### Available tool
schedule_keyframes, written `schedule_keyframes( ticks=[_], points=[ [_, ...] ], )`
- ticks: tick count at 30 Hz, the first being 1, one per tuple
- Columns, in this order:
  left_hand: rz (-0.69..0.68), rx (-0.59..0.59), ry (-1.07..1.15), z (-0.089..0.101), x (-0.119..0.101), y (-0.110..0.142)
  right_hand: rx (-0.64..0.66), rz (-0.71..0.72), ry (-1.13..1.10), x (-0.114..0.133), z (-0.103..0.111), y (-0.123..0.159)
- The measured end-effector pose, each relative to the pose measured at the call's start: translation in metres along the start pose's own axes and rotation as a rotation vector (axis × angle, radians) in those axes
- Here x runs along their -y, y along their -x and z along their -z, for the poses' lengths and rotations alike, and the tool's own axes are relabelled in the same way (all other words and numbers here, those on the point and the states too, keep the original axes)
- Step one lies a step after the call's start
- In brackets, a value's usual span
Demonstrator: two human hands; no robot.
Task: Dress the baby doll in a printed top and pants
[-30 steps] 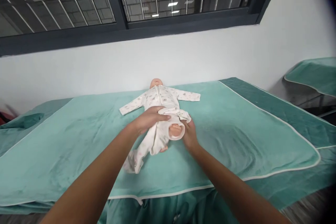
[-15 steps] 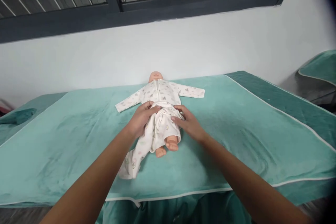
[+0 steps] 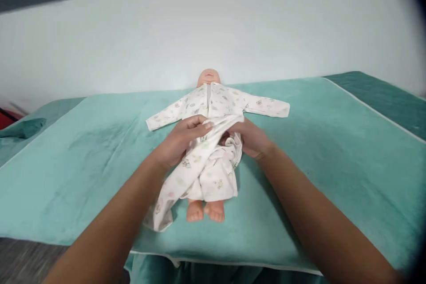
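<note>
A baby doll point(image 3: 209, 79) lies on its back with its head toward the wall. It wears a white printed top point(image 3: 226, 98), its sleeves spread out to both sides. White printed baby pants point(image 3: 218, 184) lie over its lower body; one leg of them trails flat to the left, while the rest is bunched over the doll's legs. Bare doll feet stick out below. My left hand point(image 3: 186, 137) pinches the waistband's left part between thumb and fingers. My right hand point(image 3: 253, 137) is closed on the right part, fingers partly inside the cloth. Between them the fabric is pulled taut.
The doll rests on a bed with a light green cover point(image 3: 100, 159) edged in white piping. A white wall point(image 3: 166, 40) stands close behind its head. Darker green fabric point(image 3: 382, 97) shows at the right, and a red item point(image 3: 7, 119) at the far left.
My hands have drawn the waistband taut, with my right fingers now inside the cloth. The bunched pants cover both legs more evenly, and the feet lie side by side. My view has tilted down.
</note>
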State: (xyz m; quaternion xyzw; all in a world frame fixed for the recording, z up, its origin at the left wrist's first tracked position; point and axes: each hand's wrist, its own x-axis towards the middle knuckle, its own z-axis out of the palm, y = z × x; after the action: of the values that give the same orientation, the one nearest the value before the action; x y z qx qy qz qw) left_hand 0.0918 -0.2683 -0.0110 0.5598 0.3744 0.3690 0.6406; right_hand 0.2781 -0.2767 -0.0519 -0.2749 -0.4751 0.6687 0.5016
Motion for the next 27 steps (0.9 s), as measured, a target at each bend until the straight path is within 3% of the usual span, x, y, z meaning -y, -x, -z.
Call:
schedule_keyframes(
  ticks=[5, 10, 12, 16, 18, 23, 27],
  points=[
    [0.032, 0.017, 0.064, 0.022, 0.004, 0.006, -0.060, 0.009, -0.219, -0.001, -0.008, 0.010],
    [0.039, -0.075, 0.142, 0.007, 0.007, 0.012, -0.144, -0.021, -0.120, -0.005, -0.010, 0.009],
    [0.019, -0.166, 0.163, -0.002, 0.005, 0.013, -0.068, -0.005, -0.076, -0.005, -0.011, 0.011],
    [-0.056, -0.367, 0.072, -0.011, 0.000, 0.013, 0.283, -0.026, 0.209, 0.001, -0.027, 0.020],
    [-0.079, -0.406, -0.002, -0.013, -0.001, 0.012, 0.346, 0.033, 0.346, 0.001, -0.040, 0.024],
    [-0.070, -0.449, -0.028, -0.011, 0.000, 0.017, 0.174, 0.065, 0.398, -0.012, -0.059, 0.027],
    [0.009, -0.284, 0.016, -0.001, -0.003, 0.033, 0.031, 0.022, 0.212, -0.018, -0.051, 0.023]
  ],
)
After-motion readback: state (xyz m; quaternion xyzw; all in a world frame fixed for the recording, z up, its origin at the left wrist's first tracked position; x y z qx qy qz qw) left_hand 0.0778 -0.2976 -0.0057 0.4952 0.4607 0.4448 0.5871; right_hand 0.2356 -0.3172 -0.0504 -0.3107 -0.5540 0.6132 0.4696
